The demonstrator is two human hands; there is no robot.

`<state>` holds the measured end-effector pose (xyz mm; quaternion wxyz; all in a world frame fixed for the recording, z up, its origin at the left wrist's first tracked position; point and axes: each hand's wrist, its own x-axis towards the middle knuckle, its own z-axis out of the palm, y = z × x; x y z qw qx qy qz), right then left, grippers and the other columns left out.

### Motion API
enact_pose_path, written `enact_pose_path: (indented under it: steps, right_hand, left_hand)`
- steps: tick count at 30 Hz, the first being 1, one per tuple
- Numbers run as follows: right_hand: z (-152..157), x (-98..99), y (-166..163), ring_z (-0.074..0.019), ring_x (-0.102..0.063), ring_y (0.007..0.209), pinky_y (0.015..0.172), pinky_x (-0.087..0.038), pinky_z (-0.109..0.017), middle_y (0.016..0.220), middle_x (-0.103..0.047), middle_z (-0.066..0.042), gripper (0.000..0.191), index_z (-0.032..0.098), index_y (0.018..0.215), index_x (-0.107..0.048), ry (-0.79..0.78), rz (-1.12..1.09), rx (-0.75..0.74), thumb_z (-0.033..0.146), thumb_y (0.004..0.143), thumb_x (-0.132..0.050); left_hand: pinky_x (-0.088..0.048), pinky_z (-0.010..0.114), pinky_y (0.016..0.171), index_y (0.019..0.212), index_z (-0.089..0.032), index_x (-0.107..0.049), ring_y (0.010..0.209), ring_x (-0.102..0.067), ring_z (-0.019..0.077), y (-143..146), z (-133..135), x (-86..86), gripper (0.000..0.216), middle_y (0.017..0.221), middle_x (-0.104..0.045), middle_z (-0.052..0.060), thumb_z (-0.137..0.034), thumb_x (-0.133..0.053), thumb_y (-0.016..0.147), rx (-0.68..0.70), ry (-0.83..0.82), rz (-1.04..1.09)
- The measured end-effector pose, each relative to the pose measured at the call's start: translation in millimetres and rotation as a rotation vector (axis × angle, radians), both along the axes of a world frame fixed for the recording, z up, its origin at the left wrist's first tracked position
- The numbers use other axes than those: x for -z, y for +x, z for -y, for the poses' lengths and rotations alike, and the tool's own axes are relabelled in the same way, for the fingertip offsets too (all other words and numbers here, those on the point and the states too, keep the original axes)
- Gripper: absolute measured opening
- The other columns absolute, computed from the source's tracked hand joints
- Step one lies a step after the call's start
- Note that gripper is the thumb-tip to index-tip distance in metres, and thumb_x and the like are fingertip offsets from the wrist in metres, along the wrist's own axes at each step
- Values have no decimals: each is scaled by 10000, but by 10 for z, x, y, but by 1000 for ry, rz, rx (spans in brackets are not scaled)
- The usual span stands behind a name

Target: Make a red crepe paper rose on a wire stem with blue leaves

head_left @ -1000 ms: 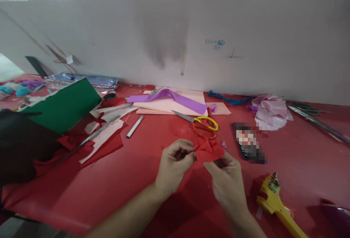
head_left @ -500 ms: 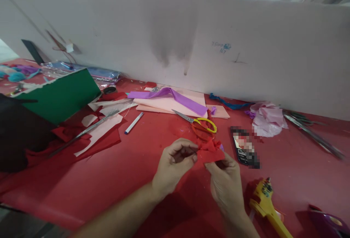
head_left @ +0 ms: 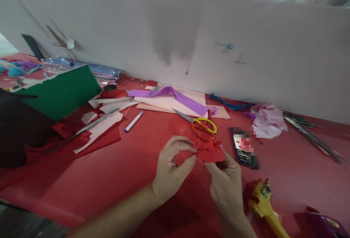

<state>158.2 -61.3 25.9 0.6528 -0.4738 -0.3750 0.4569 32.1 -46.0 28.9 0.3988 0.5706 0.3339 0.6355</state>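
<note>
Both of my hands pinch a small crumpled piece of red paper (head_left: 209, 152) just above the red table (head_left: 115, 172). My left hand (head_left: 171, 168) grips its left edge between thumb and fingertips. My right hand (head_left: 225, 179) holds its lower right edge from below. Scissors (head_left: 198, 122) with yellow and red handles lie right behind the paper, blades pointing left.
A phone (head_left: 243, 149) lies right of my hands; a yellow glue gun (head_left: 266, 207) sits at the near right. Pink sheets with a purple strip (head_left: 175, 97), a pen (head_left: 133, 121), green card (head_left: 61, 92), red scraps (head_left: 95, 139) and pink tissue (head_left: 268, 119) lie before a white partition (head_left: 175, 37).
My left thumb and fingers have opened into a wider ring at the paper's left edge, and the paper has been turned slightly. The view has shifted a little.
</note>
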Motion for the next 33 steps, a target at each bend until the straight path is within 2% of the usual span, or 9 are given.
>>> enact_pose_path:
  steps: [3, 8, 12, 15, 21, 29, 33]
  right_hand:
    - [-4, -4, -8, -113, -594, 701, 669, -492, -214, 759, -700, 32, 290, 253, 869, -722, 6, 6, -5, 65, 650, -699]
    - [-4, -54, -24, -121, -614, 690, 679, -513, -236, 776, -719, 32, 271, 260, 789, -730, 2, -84, -26, 64, 602, -725]
    - [5, -79, -18, -126, -616, 693, 673, -519, -233, 762, -714, 38, 333, 275, 806, -736, 46, -100, -44, 35, 575, -727]
    - [12, -85, -7, -134, -619, 689, 668, -523, -242, 761, -711, 27, 298, 262, 802, -735, 46, -65, -55, 57, 585, -737]
    - [9, -62, 16, -155, -637, 730, 713, -529, -273, 791, -716, 11, 210, 244, 773, -727, 62, -9, -97, 116, 610, -760]
    - [13, -58, 18, -142, -633, 703, 691, -528, -257, 778, -720, 20, 227, 264, 795, -736, 63, -12, -121, 130, 616, -773]
    - [10, -59, 26, -151, -636, 694, 682, -532, -273, 771, -727, 15, 200, 266, 794, -738, 52, -22, -143, 159, 629, -772]
  left_hand:
    - [-466, 312, 814, 806, -218, -667, 902, -575, 172, -16, 11, -11, 172, 922, -594, 46, -64, -635, 737, -74, 49, -83]
    - [-461, 331, 819, 795, -211, -668, 899, -573, 188, -10, 22, -21, 109, 923, -591, 61, -115, -639, 753, -75, -38, -51]
    - [-459, 321, 817, 782, -197, -666, 881, -580, 178, -1, 11, -40, 87, 902, -597, 58, -120, -636, 754, 39, -129, 98]
    - [-463, 288, 783, 768, -185, -657, 826, -583, 153, 2, -2, -58, 61, 850, -621, 46, -128, -649, 746, 167, -236, 241]
    - [-448, 240, 728, 804, -179, -646, 770, -561, 116, 12, -27, -58, 100, 803, -619, 16, -175, -705, 723, 295, -437, 378]
    - [-446, 246, 761, 879, -195, -683, 867, -577, 144, -22, -29, -74, 170, 894, -645, 38, -168, -710, 714, 397, -466, 398]
    - [-448, 258, 765, 841, -186, -707, 863, -573, 155, -31, -40, -80, 145, 889, -643, 50, -181, -723, 697, 376, -461, 379]
